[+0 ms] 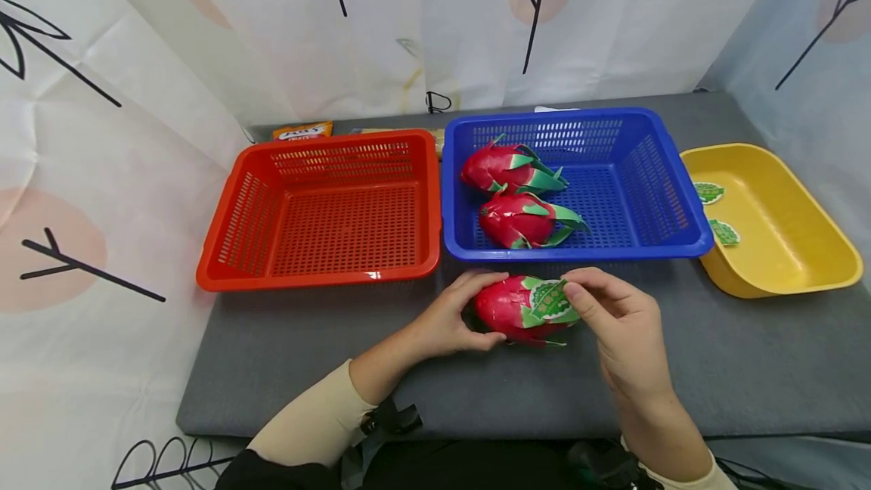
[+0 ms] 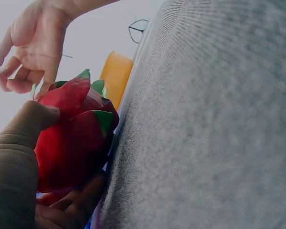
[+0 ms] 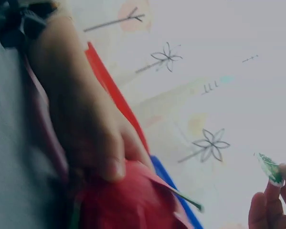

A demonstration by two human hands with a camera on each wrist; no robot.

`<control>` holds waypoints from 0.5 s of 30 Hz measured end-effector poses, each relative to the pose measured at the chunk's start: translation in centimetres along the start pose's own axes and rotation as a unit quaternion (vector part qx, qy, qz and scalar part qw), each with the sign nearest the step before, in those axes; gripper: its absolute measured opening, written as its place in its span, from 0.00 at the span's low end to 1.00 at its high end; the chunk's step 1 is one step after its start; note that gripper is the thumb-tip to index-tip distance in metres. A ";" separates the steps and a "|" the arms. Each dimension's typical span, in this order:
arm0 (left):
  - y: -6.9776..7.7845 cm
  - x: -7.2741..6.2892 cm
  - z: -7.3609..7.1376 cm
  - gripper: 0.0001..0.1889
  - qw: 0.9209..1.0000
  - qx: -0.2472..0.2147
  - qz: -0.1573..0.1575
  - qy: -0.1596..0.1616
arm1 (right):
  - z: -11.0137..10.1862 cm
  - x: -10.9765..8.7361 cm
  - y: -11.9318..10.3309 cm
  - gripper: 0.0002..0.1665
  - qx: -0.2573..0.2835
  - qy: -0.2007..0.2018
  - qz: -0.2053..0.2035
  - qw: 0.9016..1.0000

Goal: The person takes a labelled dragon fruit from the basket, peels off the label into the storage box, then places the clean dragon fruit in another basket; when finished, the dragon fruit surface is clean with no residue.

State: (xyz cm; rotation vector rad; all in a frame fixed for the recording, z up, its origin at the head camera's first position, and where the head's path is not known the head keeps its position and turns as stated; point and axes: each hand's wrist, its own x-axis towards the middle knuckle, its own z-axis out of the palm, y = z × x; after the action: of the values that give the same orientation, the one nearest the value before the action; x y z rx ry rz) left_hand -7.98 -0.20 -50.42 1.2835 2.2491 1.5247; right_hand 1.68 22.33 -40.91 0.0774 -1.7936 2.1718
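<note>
My left hand [image 1: 459, 314] grips a red dragon fruit [image 1: 500, 307] by its rounded end on the grey table, in front of the blue basket. Its thumb presses one side in the left wrist view, with fingers round the opposite side of the fruit [image 2: 68, 148]. Between thumb and fingertips my right hand [image 1: 622, 327] pinches a small green-and-white sticker [image 1: 550, 301], which overlaps the fruit's leafy end in the head view. The right wrist view shows this sticker [image 3: 270, 169] at the fingertips, apart from the fruit's skin.
A blue basket [image 1: 578, 254] behind the hands holds two more dragon fruits [image 1: 513, 219]. To its left stands a red basket [image 1: 327, 276]. On the right, a yellow basin [image 1: 782, 240] has two green stickers [image 1: 724, 233] on its left side. An orange packet [image 1: 302, 131] lies behind the red basket.
</note>
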 end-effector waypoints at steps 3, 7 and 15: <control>-0.1 0.0 0.0 0.44 1.000 -0.006 0.004 -0.004 | -0.8 0.6 -0.7 0.10 0.003 0.032 0.010 0.999; -0.3 0.0 0.0 0.44 1.000 -0.008 0.012 -0.007 | -2.0 1.4 -1.6 0.12 0.015 0.060 0.004 0.998; -0.4 -0.1 0.1 0.44 1.000 -0.009 0.008 -0.012 | -5.6 3.5 -3.7 0.17 0.064 0.194 -0.004 0.979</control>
State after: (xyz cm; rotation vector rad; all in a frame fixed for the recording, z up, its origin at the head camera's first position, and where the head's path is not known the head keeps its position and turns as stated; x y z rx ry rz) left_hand -8.06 -0.31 -50.78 1.3115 2.2102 1.5235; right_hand 0.27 29.09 -37.75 -0.2898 -1.4329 2.1167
